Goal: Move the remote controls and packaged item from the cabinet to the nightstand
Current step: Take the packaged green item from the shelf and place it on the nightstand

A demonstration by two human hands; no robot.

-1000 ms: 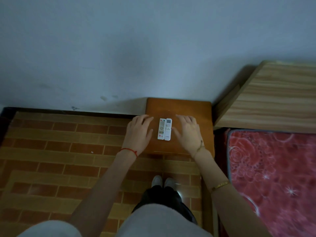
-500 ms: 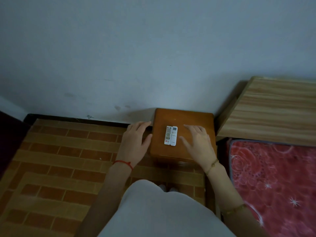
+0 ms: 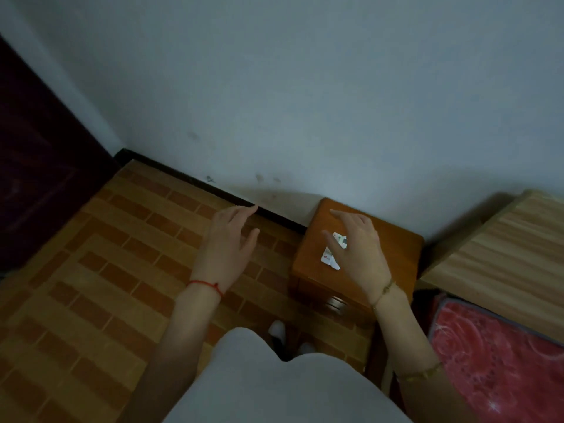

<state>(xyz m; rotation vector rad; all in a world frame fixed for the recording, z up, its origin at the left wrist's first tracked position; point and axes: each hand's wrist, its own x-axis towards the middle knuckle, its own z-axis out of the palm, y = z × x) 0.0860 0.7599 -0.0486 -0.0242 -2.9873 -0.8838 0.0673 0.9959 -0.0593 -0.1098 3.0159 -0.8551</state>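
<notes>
Remotes, two slim white remote controls, lie on the small brown wooden nightstand under the empty, spread right hand, left hand released too; packaged item unseen, likely left.

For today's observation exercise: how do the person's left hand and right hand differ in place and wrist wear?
The left hand hangs over the brick-patterned floor, while the right hand is above the brown wooden nightstand, partly covering the white remote controls. The left wrist wears a red string, the right a thin gold-coloured bracelet. Both hands are open, fingers spread, holding nothing.
</notes>
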